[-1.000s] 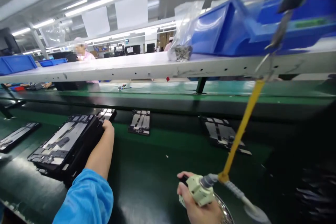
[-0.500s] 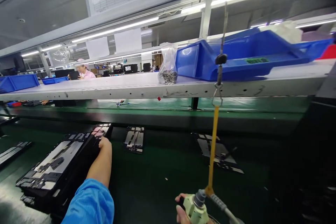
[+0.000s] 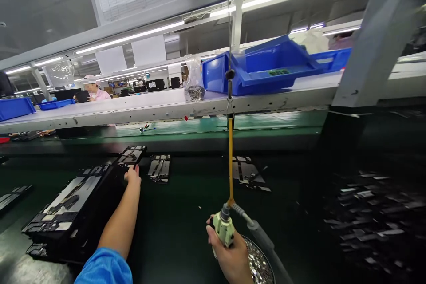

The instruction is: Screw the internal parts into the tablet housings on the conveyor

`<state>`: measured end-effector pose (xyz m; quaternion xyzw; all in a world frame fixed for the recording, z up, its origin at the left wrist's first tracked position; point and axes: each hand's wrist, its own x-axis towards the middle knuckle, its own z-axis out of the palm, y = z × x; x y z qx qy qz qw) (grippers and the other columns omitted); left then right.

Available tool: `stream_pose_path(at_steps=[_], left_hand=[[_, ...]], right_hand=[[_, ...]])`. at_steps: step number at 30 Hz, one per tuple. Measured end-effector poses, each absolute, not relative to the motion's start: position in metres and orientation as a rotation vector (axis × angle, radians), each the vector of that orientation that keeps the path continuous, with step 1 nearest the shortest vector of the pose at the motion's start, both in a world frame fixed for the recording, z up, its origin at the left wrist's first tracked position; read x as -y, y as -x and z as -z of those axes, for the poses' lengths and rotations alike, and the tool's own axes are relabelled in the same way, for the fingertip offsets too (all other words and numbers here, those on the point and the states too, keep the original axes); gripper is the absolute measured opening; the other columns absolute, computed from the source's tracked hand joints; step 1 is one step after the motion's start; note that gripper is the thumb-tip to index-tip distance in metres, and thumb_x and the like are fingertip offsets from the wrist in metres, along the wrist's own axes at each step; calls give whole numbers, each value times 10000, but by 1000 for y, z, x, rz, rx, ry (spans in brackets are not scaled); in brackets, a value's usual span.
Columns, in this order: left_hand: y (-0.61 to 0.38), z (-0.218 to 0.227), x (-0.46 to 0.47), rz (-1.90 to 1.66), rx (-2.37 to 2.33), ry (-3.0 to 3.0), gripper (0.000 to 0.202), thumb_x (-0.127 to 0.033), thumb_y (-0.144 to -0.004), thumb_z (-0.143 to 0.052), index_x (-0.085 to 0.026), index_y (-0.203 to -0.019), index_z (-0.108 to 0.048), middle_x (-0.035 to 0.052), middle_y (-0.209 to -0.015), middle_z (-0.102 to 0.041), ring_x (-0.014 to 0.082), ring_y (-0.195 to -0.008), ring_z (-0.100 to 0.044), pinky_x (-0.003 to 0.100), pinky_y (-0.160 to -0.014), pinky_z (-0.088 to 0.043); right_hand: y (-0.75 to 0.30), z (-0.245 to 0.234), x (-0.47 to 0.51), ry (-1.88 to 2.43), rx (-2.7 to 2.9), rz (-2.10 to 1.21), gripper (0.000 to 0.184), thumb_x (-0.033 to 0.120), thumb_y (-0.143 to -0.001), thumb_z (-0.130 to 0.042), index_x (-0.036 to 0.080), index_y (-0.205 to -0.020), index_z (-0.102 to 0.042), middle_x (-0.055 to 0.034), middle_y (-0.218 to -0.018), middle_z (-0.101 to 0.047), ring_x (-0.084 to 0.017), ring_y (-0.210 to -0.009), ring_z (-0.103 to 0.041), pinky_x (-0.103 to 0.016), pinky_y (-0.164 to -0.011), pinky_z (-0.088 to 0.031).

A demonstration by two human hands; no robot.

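Observation:
My left hand (image 3: 132,175) reaches forward and grips the far corner of a black device tray (image 3: 71,206) that lies on the green belt at the left. My right hand (image 3: 229,255) is closed round a pale green electric screwdriver (image 3: 223,228), held upright low in the middle. A yellow cord (image 3: 230,159) runs from the tool up to a hanging cable. Just under my right hand sits a round metal dish of small screws (image 3: 258,264).
More black device panels (image 3: 159,168) (image 3: 248,172) lie further along the belt (image 3: 186,226). A white shelf (image 3: 159,106) above carries blue bins (image 3: 266,66) and a plastic bag of parts (image 3: 194,80). A person in pink (image 3: 91,91) works at the far left.
My view has swung right and steadied. The screwdriver in my right hand has risen and moved left. My left hand stays on the tray's corner.

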<state>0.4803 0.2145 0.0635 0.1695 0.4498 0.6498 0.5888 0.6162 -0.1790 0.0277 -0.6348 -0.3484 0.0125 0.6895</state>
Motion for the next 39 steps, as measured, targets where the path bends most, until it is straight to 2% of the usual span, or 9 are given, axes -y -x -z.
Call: stream_pose_path(at_steps=[8, 15, 19, 23, 28, 31, 33, 36, 39], left_hand=[[-500, -43, -76, -1232, -803, -461, 304, -322, -996, -657, -145, -1241, -628, 87, -1183, -673, 201, -984, -693, 379, -817, -625], [-444, -3, 79, -994, -812, -432, 167, -7, -901, -600, -165, -951, -620, 84, -978, -724, 205, -959, -765, 329, -909, -635], [-403, 11, 150, -887, -864, -423, 221, -48, -859, -694, -207, -989, -613, 64, -1092, -742, 235, -1068, -754, 374, -976, -610], [-359, 19, 203, -502, -889, -565, 289, -283, -809, -851, -214, -967, -619, 78, -1153, -744, 267, -1178, -710, 370, -972, -579], [-318, -8, 190, -176, -788, -1441, 462, -592, -809, -765, -192, -1038, -746, 156, -1067, -740, 326, -1002, -718, 461, -922, -559], [-309, -27, 141, -365, -930, -2169, 559, -505, -756, -815, -271, -1255, -721, 139, -1247, -650, 354, -1204, -590, 486, -1086, -456], [-307, -31, 111, -216, -1006, -2411, 778, -480, -718, -841, -285, -1435, -608, 133, -1234, -627, 358, -1167, -585, 491, -1043, -467], [-306, -22, 89, 36, -881, -2523, 753, -418, -814, -766, -283, -1514, -525, 111, -1172, -645, 318, -1096, -613, 433, -984, -479], [-305, -10, 92, 33, -752, -2502, 589, -383, -904, -674, -268, -1471, -564, 93, -1115, -672, 278, -1037, -631, 373, -931, -479]], right_hand=[[-620, -27, 177, 1418, 911, 24, 280, 447, -874, -701, 188, -977, -727, -70, -841, -763, -223, -725, -724, -349, -731, -610], [-619, -36, 180, 1421, 885, 47, 242, 434, -893, -670, 200, -952, -691, -33, -795, -734, -200, -695, -685, -348, -753, -582], [-617, -34, 178, 1419, 854, 28, 250, 442, -889, -677, 200, -950, -683, -25, -786, -718, -190, -688, -661, -340, -750, -564], [-616, -28, 175, 1449, 836, 0, 272, 464, -875, -693, 203, -951, -676, -33, -832, -730, -195, -723, -669, -341, -769, -557], [-620, -29, 172, 1464, 851, -10, 349, 491, -859, -708, 197, -1039, -658, -51, -903, -740, -211, -793, -683, -348, -809, -555], [-623, -40, 174, 1525, 831, 24, 428, 492, -844, -719, 192, -1139, -637, -79, -990, -732, -245, -906, -679, -392, -877, -554], [-619, -46, 184, 1564, 792, 109, 529, 471, -838, -725, 183, -1261, -591, -126, -1158, -692, -284, -1065, -651, -443, -950, -542], [-601, -41, 219, 1596, 784, 292, 613, 424, -871, -695, 170, -1394, -500, -190, -1382, -559, -323, -1273, -557, -488, -1037, -512], [-572, -15, 265, 1742, 1022, 134, 361, 388, -936, -623, 219, -1254, -607, -109, -1061, -678, -262, -961, -676, -413, -865, -580]])
